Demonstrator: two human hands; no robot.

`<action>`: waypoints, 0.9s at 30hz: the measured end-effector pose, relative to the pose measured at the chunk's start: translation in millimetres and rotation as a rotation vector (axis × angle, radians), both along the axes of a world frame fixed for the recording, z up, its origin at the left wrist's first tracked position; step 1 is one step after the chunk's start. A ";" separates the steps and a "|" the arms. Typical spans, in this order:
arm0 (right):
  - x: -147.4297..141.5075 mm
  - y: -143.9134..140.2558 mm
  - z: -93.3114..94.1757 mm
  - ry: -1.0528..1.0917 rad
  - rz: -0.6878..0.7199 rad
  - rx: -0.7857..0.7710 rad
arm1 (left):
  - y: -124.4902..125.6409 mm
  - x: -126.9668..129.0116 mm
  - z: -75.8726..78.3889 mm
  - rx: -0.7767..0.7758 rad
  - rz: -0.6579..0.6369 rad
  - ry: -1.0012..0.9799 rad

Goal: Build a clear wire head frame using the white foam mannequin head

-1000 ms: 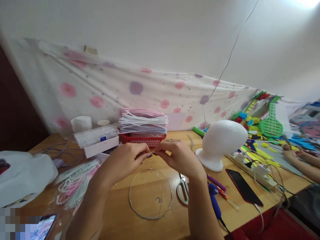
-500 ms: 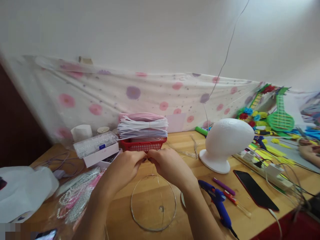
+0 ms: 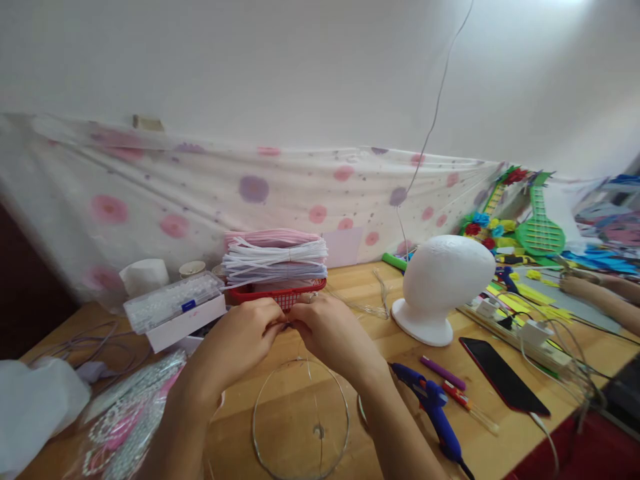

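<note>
Closely, left hand and right hand meet in closed pinches, hiding anything gripped near the wire hoop.

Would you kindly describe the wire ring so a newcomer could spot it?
From the white head form, look left to the person's right hand and left hand. Below them is the wire ring, a thin silvery circle, unlike the solid blue glue gun.

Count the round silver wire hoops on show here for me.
1. The round silver wire hoop is above the bare wooden tabletop or on it, nearer the camera than the left hand and right hand. Others may be hidden.
</note>
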State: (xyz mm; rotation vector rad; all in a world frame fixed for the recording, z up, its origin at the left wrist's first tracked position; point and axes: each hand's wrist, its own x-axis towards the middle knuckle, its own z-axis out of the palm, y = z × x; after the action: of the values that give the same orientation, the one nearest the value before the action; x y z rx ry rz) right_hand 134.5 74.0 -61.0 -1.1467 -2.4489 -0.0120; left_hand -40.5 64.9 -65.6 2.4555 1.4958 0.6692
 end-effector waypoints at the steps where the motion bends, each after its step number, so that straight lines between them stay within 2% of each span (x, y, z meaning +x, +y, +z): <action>1: 1.6 1.4 0.5 0.018 0.003 -0.003 | 2.2 0.2 1.4 -0.014 -0.002 0.009; 5: 11.3 8.7 0.7 0.134 0.017 -0.042 | 10.1 -1.4 3.1 -0.051 -0.012 -0.018; 10: 20.8 18.7 -0.4 0.281 0.067 -0.220 | 18.9 -2.5 1.4 -0.063 -0.003 -0.042; 15: 18.4 25.0 -2.6 0.240 0.036 -0.156 | 24.6 0.1 -0.4 -0.042 0.081 -0.055; 23: 13.7 31.4 -6.4 0.122 -0.064 -0.095 | 24.8 1.7 -3.9 -0.001 0.114 -0.047; 27: 13.9 32.2 -7.0 0.098 -0.062 -0.032 | 23.3 1.8 -4.2 0.065 0.129 -0.057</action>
State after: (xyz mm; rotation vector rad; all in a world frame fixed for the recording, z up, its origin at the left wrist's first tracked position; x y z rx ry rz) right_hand 148.4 106.2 -68.0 -1.2077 -2.3350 0.0643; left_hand -38.7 88.2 -69.7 2.3806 1.6466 0.8168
